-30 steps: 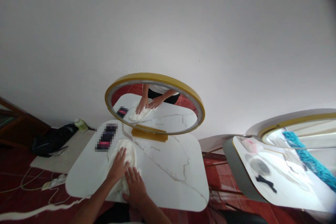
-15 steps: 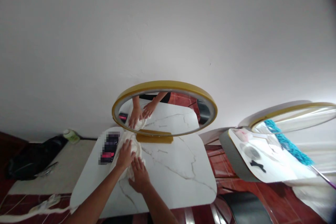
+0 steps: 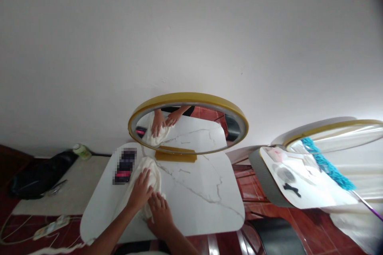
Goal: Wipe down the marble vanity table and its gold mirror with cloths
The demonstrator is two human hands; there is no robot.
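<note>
A crumpled white cloth (image 3: 154, 175) lies on the left part of the white marbled tabletop (image 3: 203, 195). My left hand (image 3: 140, 191) rests flat on the cloth with its fingers stretched out. Just to its right, my right hand (image 3: 160, 213) presses on the cloth's near edge, fingers extended and nearly touching the left hand. To the left of the cloth lies a dark, pixelated item (image 3: 125, 165) with a pink patch. An oval gold-framed mirror (image 3: 188, 97) at the table's back reflects both hands and the cloth.
On the right, a second table (image 3: 323, 195) holds a black bow-shaped item (image 3: 291, 190), beneath another mirror and a blue fluffy duster (image 3: 329, 165). A black chair (image 3: 277, 235) stands in front. On the left are a black bag (image 3: 42, 177), a green-labelled bottle (image 3: 81, 151) and a power strip (image 3: 51, 228).
Both hands have slid a little toward me on the tabletop, the cloth bunching under them. Its far end has drawn back from the mirror's base.
</note>
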